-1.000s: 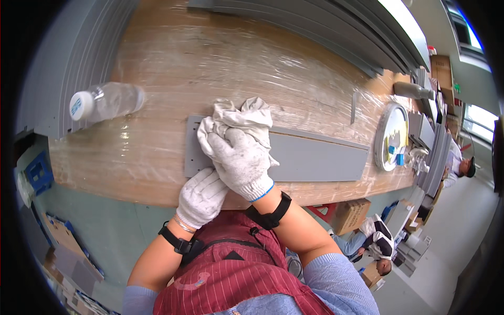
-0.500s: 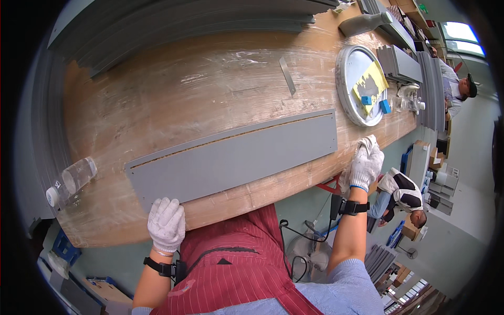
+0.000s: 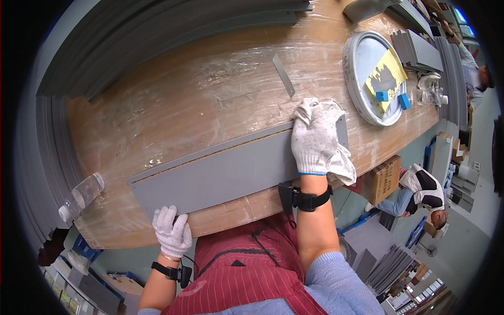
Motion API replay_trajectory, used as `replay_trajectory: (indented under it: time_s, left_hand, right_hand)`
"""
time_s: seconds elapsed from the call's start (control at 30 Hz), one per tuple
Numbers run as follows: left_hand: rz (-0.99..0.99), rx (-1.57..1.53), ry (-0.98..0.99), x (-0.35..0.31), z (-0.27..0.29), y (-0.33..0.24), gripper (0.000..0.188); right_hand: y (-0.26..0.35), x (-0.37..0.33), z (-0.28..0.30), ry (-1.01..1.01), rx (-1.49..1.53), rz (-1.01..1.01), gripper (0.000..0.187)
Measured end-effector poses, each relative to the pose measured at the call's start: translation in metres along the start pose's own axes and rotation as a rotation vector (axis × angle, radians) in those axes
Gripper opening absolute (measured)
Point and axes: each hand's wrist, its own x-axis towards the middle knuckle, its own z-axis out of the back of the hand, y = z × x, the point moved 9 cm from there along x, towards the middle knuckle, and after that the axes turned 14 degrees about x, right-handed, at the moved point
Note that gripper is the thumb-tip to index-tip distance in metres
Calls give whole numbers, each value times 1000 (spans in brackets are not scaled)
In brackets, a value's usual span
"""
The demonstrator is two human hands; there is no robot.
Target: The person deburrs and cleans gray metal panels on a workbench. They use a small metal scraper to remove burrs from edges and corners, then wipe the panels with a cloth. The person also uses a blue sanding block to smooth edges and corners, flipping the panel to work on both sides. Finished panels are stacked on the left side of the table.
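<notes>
A long grey board [image 3: 226,170] lies flat on the table, with a narrow groove of bare brown core along its far edge. My right hand [image 3: 313,144], in a white knit glove, presses a white cloth [image 3: 343,167] onto the board's right end. The cloth bunches beyond the fingertips and hangs beside the wrist. At the near left corner my left hand [image 3: 172,233], also gloved, has its fingers curled over the board's edge; its thumb is partly hidden. Beyond the board lies a thin metal scraper blade [image 3: 283,76].
On the film-covered wooden table [image 3: 157,121], a round grey lid [image 3: 353,79] carries yellow sandpaper [image 3: 399,71] and blue blocks [image 3: 403,102]. Grey panels [image 3: 173,37] are stacked at the back left. A clear bottle [image 3: 86,191] lies left. Another person [image 3: 420,189] bends beyond a carton [image 3: 385,180].
My right hand has moved left and away from me with the cloth, from beyond the table's near edge onto the board's right end. My left hand stays at the corner.
</notes>
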Motion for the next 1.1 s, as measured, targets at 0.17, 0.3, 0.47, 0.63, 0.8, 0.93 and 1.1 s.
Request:
replay_trajectory:
  time_s: [0.17,0.3,0.47,0.63,0.8,0.93,1.1]
  left_hand:
    - [-21,-20,47,0,-3,2,30]
    - [-12,-46,41,2,8,4,34]
    - [891,-536,-315,-56,22,134,49]
    - [1169,-597,-648,-56,35,231,69]
    - [1286,-666,-700,-15,18,263,74]
    - [1160,-793,-394,29,7,261,69]
    - [623,-636,434,133,20,74,68]
  right_hand:
    - [50,-34,-25,74,63,324,28]
    - [-36,15,45,-284,-148,322,25]
    - [-111,21,76,-485,242,80,24]
    - [-116,19,81,-546,131,169,23]
    - [-91,14,73,-504,52,185,20]
    - [-90,12,74,-509,198,257,17]
    - [-79,4,78,-531,169,261,20]
